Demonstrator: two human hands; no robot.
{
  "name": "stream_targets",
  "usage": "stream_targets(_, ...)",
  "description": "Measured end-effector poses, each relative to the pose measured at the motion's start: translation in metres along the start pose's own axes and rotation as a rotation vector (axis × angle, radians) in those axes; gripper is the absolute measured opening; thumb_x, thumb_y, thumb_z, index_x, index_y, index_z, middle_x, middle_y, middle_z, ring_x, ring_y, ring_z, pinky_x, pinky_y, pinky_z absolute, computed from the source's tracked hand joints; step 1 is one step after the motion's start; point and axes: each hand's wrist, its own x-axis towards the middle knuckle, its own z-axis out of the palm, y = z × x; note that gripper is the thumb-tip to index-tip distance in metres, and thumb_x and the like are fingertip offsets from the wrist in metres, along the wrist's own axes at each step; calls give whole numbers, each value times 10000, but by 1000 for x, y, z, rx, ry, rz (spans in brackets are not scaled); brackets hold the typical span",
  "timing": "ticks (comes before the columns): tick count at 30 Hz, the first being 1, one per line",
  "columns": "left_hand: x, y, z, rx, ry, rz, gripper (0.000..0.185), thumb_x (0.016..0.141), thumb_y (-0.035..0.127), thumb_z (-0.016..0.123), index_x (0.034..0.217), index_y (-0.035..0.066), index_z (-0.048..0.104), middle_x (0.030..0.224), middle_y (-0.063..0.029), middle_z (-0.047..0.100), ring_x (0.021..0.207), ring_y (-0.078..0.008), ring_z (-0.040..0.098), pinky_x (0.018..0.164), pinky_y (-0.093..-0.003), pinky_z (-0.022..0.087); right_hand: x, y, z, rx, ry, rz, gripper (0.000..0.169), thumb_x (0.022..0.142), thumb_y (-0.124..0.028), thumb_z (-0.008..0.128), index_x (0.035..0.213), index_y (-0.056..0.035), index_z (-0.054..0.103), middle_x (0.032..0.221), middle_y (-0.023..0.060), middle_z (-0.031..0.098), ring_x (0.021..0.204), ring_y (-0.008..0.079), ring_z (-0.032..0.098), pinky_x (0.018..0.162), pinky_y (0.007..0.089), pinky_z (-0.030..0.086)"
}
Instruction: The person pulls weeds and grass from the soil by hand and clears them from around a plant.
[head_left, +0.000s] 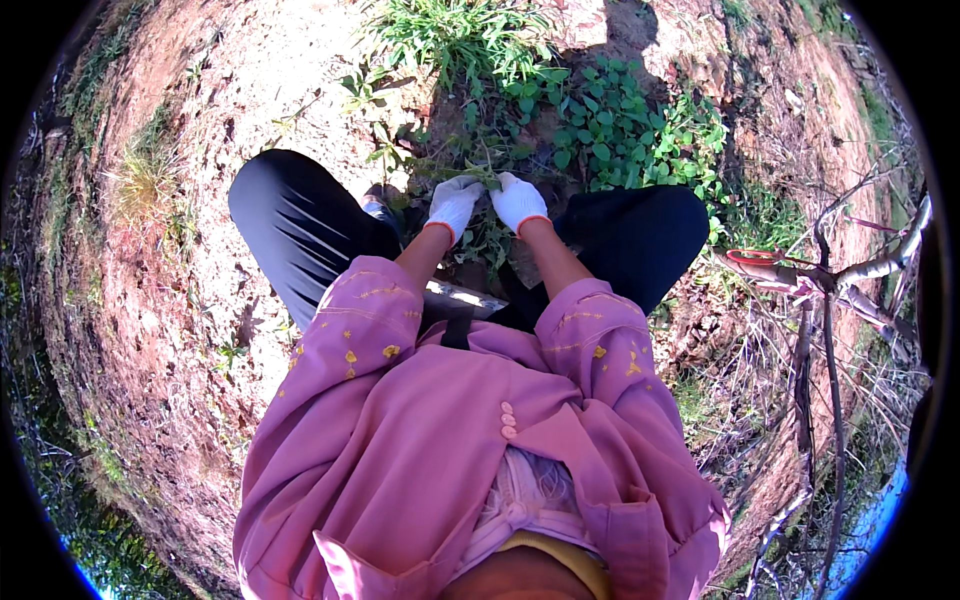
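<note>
Both hands wear white knitted gloves with orange cuffs and meet between the bent knees, low over the ground. My left hand (454, 202) closes its fingers on thin green plant stems (489, 178). Close beside it, my right hand (519, 201) pinches the same stems from the other side. The fingertips of the two hands nearly touch. Below and between the hands lie loose leafy weeds (484, 240), partly in shadow. Beyond the fingers grows a patch of broad-leaved green plants (607, 124).
A tuft of long grass (457, 34) stands ahead. Bare, dry soil (247, 97) spreads to the left. At the right, a branch (877, 268) with an orange-red loop (754, 257) on it rises beside dry twigs. A dark shadow falls over the ground ahead.
</note>
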Motion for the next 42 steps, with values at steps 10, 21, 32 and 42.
stream_targets(10, 18, -5, -7, 196, -27, 228, 263, 901, 124, 613, 1131, 7, 663, 1004, -46, 706, 849, -94, 626, 765, -249, 491, -16, -22, -29, 9, -85, 59, 367, 900, -358, 513, 1086, -64, 629, 1033, 244, 662, 1003, 417, 623, 867, 502, 494)
stream_targets(21, 6, 18, -12, 675, 83, 293, 308, 878, 272, 576, 1130, 118, 668, 1034, -175, 680, 969, -343, 642, 817, -405, 489, -14, -30, -53, 129, 41, -71, 451, 879, -368, 560, 1261, -131, 519, 995, 215, 681, 930, 387, 653, 825, 482, 510)
stream_targets(32, 3, 10, -11, 674, 46, 299, 264, 902, 196, 569, 1115, 77, 672, 1011, -129, 701, 946, -245, 661, 825, -341, 490, -7, -39, -41, 74, 45, -70, 292, 885, -367, 549, 1043, -174, 702, 989, 157, 692, 937, 347, 657, 805, 467, 524)
stream_targets(42, -8, 24, -7, 775, 91, 417, 289, 896, 309, 589, 1110, 137, 679, 1051, -127, 683, 974, -325, 645, 815, -398, 504, -5, -40, -64, 544, 418, 23, 287, 895, -319, 583, 1005, -87, 712, 948, 163, 698, 886, 342, 668, 784, 394, 529)
